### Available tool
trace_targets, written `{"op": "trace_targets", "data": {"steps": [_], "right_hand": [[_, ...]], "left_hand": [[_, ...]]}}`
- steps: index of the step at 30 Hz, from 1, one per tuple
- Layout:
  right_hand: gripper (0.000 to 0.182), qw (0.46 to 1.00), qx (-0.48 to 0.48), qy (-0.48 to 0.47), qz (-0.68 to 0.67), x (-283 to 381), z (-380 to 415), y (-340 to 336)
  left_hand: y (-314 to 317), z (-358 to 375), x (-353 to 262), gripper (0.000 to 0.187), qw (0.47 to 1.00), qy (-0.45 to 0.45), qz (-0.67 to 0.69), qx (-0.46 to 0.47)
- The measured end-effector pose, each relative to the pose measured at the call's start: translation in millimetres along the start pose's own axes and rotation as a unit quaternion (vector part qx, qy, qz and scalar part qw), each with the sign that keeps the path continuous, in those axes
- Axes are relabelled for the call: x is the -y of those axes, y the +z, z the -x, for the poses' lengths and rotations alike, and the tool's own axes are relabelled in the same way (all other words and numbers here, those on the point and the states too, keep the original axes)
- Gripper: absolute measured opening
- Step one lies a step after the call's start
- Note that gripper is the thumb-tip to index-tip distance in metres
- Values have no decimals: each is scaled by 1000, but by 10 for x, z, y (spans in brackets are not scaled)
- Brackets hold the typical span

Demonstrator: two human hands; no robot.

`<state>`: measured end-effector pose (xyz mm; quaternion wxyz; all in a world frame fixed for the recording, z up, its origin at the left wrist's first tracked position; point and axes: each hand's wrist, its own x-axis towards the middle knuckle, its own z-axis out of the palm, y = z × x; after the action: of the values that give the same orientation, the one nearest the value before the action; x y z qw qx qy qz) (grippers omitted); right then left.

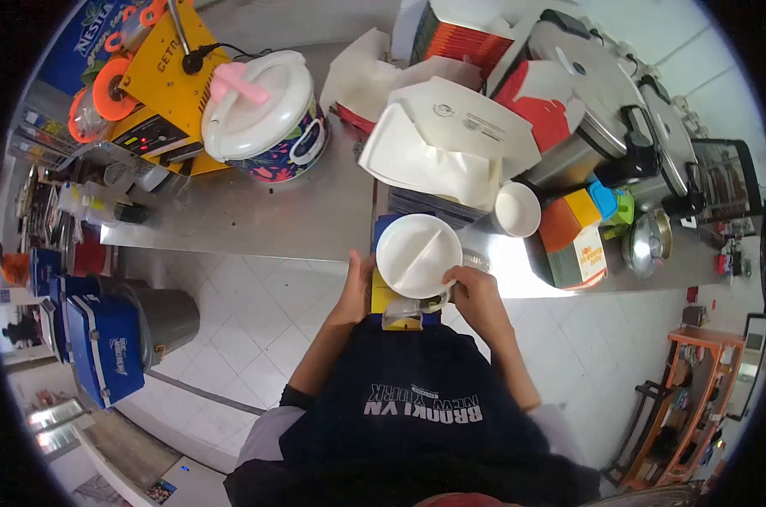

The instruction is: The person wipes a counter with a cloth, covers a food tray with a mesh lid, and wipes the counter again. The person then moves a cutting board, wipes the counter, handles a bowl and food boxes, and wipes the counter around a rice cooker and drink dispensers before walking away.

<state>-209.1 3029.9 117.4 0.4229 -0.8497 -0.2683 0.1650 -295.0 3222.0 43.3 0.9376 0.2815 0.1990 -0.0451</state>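
Note:
A round white container (418, 255) with a straight ridge across its middle sits in front of my torso, at the counter's front edge. My right hand (478, 296) is closed on its right rim, thumb and fingers pinching it. My left hand (354, 289) is close by on the left side, its thumb stretched upward and apart; its other fingers are partly hidden behind a blue and yellow object (381, 297) under the container. Just below the container is a small clear plastic piece (402, 313).
Open white carton boxes (450, 127) and a stack of white paper cups (516, 209) stand behind. Left is a lidded pot (260, 118) beside a yellow machine (168, 80). Right are an orange carton (573, 237) and large steel pressure cookers (586, 80). A blue cooler (104, 342) stands at left.

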Motion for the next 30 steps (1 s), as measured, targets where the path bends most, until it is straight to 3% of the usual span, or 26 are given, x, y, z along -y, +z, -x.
{"op": "trace_targets", "data": {"steps": [4, 7, 9, 10, 11, 12, 14, 17, 20, 22, 23, 24, 25, 27, 30], "right_hand": [[21, 999, 40, -6, 11, -144, 219, -76], [29, 994, 97, -6, -47, -427, 382, -318], [42, 983, 117, 129, -64, -359, 559, -723], [45, 977, 58, 143, -150, -409, 692, -862], [46, 991, -1, 125, -41, -485, 821, -1039], [48, 972, -116, 150, -136, -514, 976, -1114], [49, 955, -213, 159, -133, -684, 1217, -1335], [50, 930, -229, 194, -214, -956, 1349, -1450], [50, 936, -183, 155, -256, -1174, 1136, -1471], [54, 965, -44, 112, -232, -1515, 966, -1486], [56, 951, 39, 178, -250, -1488, 900, -1530], [56, 956, 48, 177, -230, -1517, 848, -1493], [56, 960, 59, 176, -208, -1542, 775, -1423], [52, 971, 38, 158, -175, -1548, 709, -1362], [47, 939, -10, 185, -289, -1692, 610, -1315]], "left_hand": [[216, 9, 179, 56, 997, -57, -50, -33], [252, -154, 390, 55, 991, -41, -129, 19], [498, -321, 541, 53, 979, -26, -199, 34], [524, -512, 723, 53, 978, -21, -192, 74], [744, -594, 745, 53, 972, -38, -219, 76], [981, -669, 757, 52, 974, -77, -201, 65], [1157, -898, 985, 53, 980, -125, -144, 52], [1293, -1240, 1397, 58, 981, -71, -177, 42], [1270, -1403, 1611, 53, 955, -6, -296, 9], [1264, -1349, 1544, 55, 929, 17, -369, 29], [1222, -1346, 1499, 56, 910, 14, -411, 48], [1187, -1340, 1464, 56, 890, 12, -451, 64], [1208, -1301, 1411, 57, 841, 84, -529, 80], [1228, -1231, 1279, 56, 818, 104, -561, 77], [1125, -1188, 1248, 50, 800, 145, -578, 73]]}}
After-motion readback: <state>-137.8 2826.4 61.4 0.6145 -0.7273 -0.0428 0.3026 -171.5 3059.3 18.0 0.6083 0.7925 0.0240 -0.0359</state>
